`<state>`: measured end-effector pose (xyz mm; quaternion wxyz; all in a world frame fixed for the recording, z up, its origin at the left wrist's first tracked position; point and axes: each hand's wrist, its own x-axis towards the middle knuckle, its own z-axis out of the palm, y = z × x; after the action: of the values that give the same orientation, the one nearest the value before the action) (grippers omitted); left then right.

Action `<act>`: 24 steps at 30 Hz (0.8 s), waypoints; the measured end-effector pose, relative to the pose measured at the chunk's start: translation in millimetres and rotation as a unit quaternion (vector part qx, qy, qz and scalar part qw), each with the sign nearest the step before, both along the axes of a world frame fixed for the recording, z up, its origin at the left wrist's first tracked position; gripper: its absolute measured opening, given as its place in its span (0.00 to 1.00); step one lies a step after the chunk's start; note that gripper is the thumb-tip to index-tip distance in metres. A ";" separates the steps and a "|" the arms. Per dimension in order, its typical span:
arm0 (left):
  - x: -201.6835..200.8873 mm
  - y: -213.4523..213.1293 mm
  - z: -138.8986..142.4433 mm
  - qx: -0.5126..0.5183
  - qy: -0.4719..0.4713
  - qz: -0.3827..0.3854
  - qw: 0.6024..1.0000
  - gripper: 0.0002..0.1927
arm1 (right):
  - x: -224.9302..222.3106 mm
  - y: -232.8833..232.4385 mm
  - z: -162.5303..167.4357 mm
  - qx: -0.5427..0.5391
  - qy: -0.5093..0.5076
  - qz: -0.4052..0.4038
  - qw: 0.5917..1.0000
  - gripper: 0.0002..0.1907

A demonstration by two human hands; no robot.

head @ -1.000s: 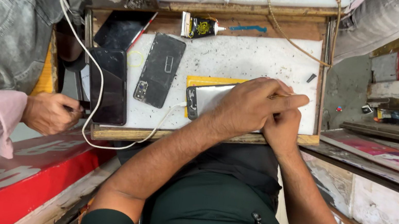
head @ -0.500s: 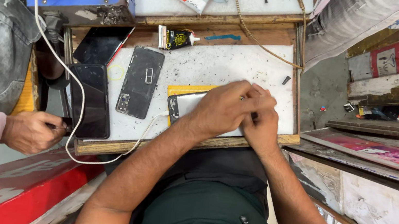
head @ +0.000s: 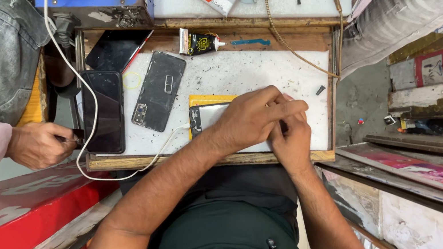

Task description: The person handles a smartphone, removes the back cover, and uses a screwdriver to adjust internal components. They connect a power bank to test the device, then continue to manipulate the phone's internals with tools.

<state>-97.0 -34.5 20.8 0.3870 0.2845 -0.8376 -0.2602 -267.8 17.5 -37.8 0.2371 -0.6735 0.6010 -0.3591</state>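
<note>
The phone (head: 206, 121) lies flat on the white mat (head: 241, 69) of your desk (head: 235, 28), on top of a yellow sheet (head: 205, 99), near the desk's front edge. Its long axis runs left to right across the view. The end that shows points left, toward the dark back cover; the other end is hidden under your hands.

Your left hand (head: 254, 117) lies over the middle of the phone, palm down, fingers (head: 287, 106) stretched to the right and pressed together. Your right hand (head: 290, 141) sits just beside it at the phone's right end, touching the left hand. Its fingers are curled in and mostly covered, so you cannot tell whether they grip anything.

A white cable (head: 163, 148) runs from the phone's left end, over the front edge of the desk, and up past the left side.

Left of the phone, a dark back cover (head: 158, 91) lies face down with its long axis running away from you. Further left lies a black phone (head: 103, 109), also lengthwise away from you. A small glue tube (head: 201, 43) lies at the far edge of the mat.

At the left edge, another person's hand (head: 39, 144) rests closed at the desk's corner, just beside the black phone.
</note>
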 end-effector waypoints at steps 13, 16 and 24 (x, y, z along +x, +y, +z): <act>88.7 37.1 -8.6 0.191 0.068 0.241 0.949 0.22 | -16.4 6.1 9.8 -0.045 -0.060 0.005 0.997 0.17; 167.5 46.1 -11.9 0.067 -0.081 0.431 0.896 0.12 | -55.0 4.4 15.2 -0.091 -0.001 -0.068 0.994 0.17; 230.1 75.5 -27.0 0.093 -0.172 0.537 0.820 0.17 | -108.3 -18.6 -17.8 0.086 -0.211 -0.090 0.970 0.21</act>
<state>133.2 40.9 -6.2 0.2872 0.7641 -0.5766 -0.0342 -376.1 -1.1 -55.6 0.3823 -0.5028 0.6243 -0.4597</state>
